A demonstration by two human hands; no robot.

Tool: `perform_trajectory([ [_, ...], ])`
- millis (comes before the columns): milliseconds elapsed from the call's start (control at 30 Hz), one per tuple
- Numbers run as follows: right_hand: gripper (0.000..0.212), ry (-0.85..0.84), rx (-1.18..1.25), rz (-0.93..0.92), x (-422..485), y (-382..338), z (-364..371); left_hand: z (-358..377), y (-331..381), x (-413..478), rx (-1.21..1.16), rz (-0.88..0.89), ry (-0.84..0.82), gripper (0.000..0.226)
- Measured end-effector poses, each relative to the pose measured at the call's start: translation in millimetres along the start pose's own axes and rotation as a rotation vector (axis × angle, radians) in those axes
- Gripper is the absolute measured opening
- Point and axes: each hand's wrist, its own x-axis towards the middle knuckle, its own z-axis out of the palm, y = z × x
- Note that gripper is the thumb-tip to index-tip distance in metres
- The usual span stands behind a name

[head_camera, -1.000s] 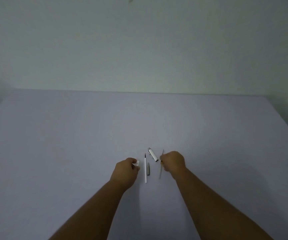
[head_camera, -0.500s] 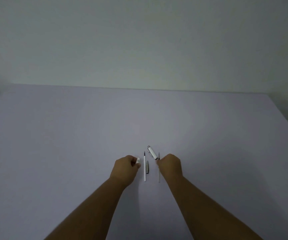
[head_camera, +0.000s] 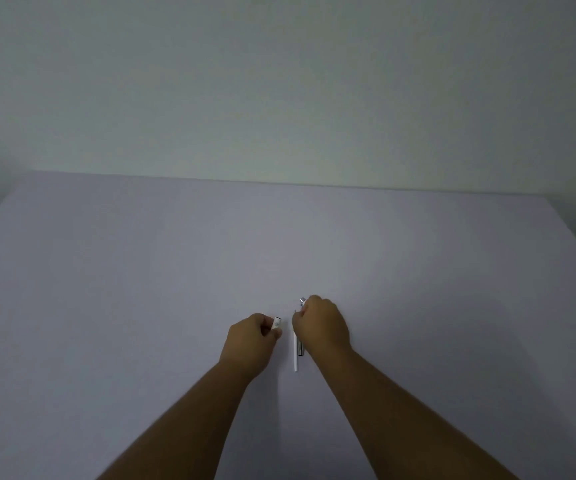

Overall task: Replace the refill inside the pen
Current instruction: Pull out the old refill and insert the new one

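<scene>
My left hand (head_camera: 250,337) is closed around a short white pen piece (head_camera: 276,323), whose end sticks out past the fingers. A long white refill (head_camera: 295,358) lies on the table between my hands, pointing away from me. A small grey metal piece (head_camera: 301,350) rests right beside it. My right hand (head_camera: 324,325) is curled with its fingertips at the far tip of the white refill. It covers most of the white pen cap, and only the cap's metal end (head_camera: 302,301) shows. The thin refill it held earlier is hidden.
The pale lilac table (head_camera: 141,289) spreads wide on all sides of my hands. Its far edge meets a plain light wall (head_camera: 279,98).
My right hand moved left from the thin refill to the tip of the white refill and now covers the cap. My left hand has kept its hold on the white piece.
</scene>
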Motion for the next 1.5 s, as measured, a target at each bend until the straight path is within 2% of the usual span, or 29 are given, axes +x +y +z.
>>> perform_trajectory([
  [200, 0.026, -0.093, -0.178, 0.021, 7, -10, 15, -1, -7, 1, -0.010, -0.033, -0.022, 0.024],
  [333, 0.026, -0.096, -0.123, 0.067, 7, -11, 22, -2, -10, 2, -0.006, -0.040, -0.029, 0.024],
  [500, 0.024, -0.034, 0.107, 0.098, 7, -16, 19, -5, -11, 0, 0.017, -0.042, -0.067, 0.021],
  [667, 0.022, 0.099, 0.631, 0.150, 13, -20, -7, -7, -9, 0, 0.038, -0.033, -0.087, 0.013],
  [833, 0.026, 0.160, 0.794, 0.159, 13, -18, -18, -6, -3, -3, 0.046, -0.004, -0.097, 0.009],
  [1100, 0.023, 0.131, 0.788, 0.125, 2, -6, -25, -2, 4, -10, 0.002, -0.001, -0.085, 0.017],
  [1333, 0.024, 0.134, 0.800, 0.137, -3, 1, -25, -2, 8, -17, -0.021, 0.024, -0.090, 0.010],
  [1400, 0.024, 0.097, 0.774, 0.096, -6, 1, -24, -2, 11, -17, -0.034, 0.024, -0.083, 0.009],
  [1500, 0.018, -0.048, 0.630, -0.027, -12, 2, -23, -3, 15, -16, -0.037, 0.034, -0.060, 0.014],
])
